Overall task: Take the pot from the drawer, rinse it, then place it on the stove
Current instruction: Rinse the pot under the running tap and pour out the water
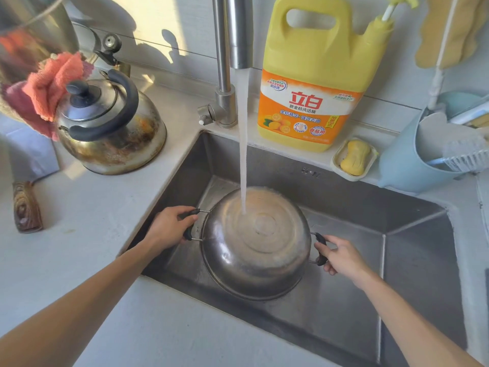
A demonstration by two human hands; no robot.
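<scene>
A: Steel pot held upside down over the sink, base up, tilted a bit toward the camera. Water stream from the tap lands on the base, left of centre, and spreads out.

B: Hands?

A: Left hand has its fingers curled tight around the black handle on the pot's left side. Right hand is wrapped around the black handle on the right, thumb on top. Both forearms reach in from the bottom corners, bare, roughly straight.

B: Any writing?

A: Big yellow detergent jug on the ledge behind the sink, just right of the tap. Orange label w/ red characters "立白", smaller line "新金桔洗洁精" below, then "金桔精华" and citrus pics. Rest of the print too small to read.

B: Other items?

A: Yellow soap bar in a pale dish beside the jug. Blue bucket further right, a brush inside. On the counter left of the sink: scorched steel kettle w/ black handle, orange-pink cloth touching its left side. Wooden knife handle at far left.
</scene>
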